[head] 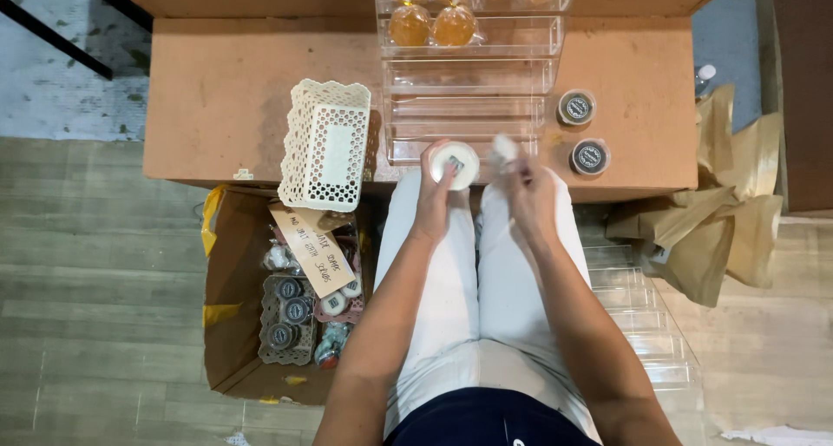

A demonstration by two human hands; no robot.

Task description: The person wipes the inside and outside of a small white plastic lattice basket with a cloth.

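Jar (455,164) first — a small round white one sits in my left hand (436,199), just above centre of the frame, fingers curled around its side so the pale top faces the camera. My right hand (528,194) is beside it, closed around something small and whitish (505,145) that is blurred; I cannot tell whether it is a cloth, a lid or a wrapper.

Judging from this, the piece in the right hand is being worked against the jar. To do that well I would keep the left grip firm and low on the wall, leave the top clear, and hold both hands over my lap near the table edge (260,179).

Moving outward: a clear acrylic tiered stand (468,90) rises just beyond the hands, its upper tiers holding amber wrapped pieces (431,25). Two dark-lidded jars (583,132) stand to the right of it on the brown table. A white perforated basket (325,142) lies tilted at the left edge, and below it an open cardboard box (230,324) on the floor holds more jars and a handwritten card.
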